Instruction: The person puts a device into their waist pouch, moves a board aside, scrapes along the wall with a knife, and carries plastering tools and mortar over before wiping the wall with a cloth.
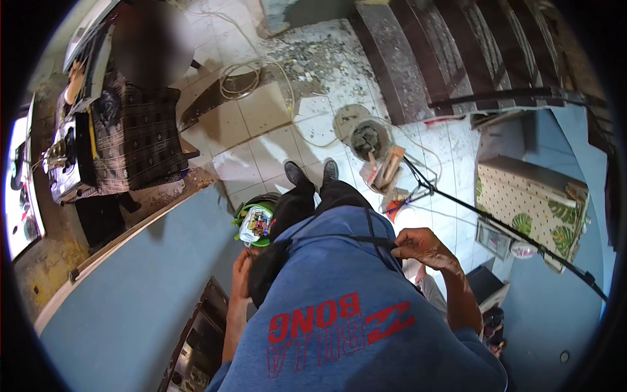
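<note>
Black, ribbon-flat strap (373, 241) in the right hand (422, 248)

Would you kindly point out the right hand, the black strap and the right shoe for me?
Right hand (421, 249): head view, middle of the hand.
Black strap (375, 240): head view, stretch beside that hand.
Right shoe (331, 171): head view, top of the shoe.

A person in a blue T-shirt with red lettering (320, 268) pinches a thin black waist strap (375, 240) in the right hand (423, 249), the left hand (240, 277) beside a dark cloth bundle (269, 271) at the hip. Black shoes (297, 175) stand on pale floor tiles (261, 163), between a round green plastic tub (243, 214) and a round bucket of grey material (385, 142).
</note>
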A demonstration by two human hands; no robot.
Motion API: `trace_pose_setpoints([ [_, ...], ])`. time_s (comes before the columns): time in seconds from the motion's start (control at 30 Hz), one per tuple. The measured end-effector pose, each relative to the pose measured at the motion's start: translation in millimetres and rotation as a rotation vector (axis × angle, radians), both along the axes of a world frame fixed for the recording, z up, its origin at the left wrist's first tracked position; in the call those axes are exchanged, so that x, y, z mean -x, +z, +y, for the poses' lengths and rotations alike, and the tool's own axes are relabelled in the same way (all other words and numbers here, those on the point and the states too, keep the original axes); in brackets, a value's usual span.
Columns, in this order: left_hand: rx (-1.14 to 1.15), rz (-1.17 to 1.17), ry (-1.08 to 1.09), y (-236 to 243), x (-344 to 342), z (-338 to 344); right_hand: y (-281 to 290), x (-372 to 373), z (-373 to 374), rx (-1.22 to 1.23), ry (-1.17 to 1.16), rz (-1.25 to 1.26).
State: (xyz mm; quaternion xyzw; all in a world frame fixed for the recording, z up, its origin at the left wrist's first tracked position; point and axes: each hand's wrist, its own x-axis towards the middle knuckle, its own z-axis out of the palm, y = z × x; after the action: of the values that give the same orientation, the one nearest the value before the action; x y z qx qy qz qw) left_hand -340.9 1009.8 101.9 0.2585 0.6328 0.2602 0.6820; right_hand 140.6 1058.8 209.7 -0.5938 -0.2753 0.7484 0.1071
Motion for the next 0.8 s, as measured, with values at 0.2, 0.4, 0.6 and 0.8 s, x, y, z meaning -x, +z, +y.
trace_pose_setpoints([
  [0.2, 0.230, -0.133, 0.298, -60.6, 17.6, -99.5, -53.5, 16.8, 54.6, -0.124, 0.232, 0.163],
  [0.4, 0.175, -0.110, 0.148, -33.8, -46.7, -104.1, -83.6, 65.6, 112.7, -0.347, 0.714, 0.382],
  [0.6, 0.186, -0.119, -0.050, -1.7, -39.3, -108.6, -90.1, 47.7, 134.3, -0.130, 0.631, 0.408],
  [0.8, -0.090, 0.137, 0.112, 94.9, -88.3, 36.1, -29.9, 29.6, 182.8, -0.248, 0.608, 0.489],
])
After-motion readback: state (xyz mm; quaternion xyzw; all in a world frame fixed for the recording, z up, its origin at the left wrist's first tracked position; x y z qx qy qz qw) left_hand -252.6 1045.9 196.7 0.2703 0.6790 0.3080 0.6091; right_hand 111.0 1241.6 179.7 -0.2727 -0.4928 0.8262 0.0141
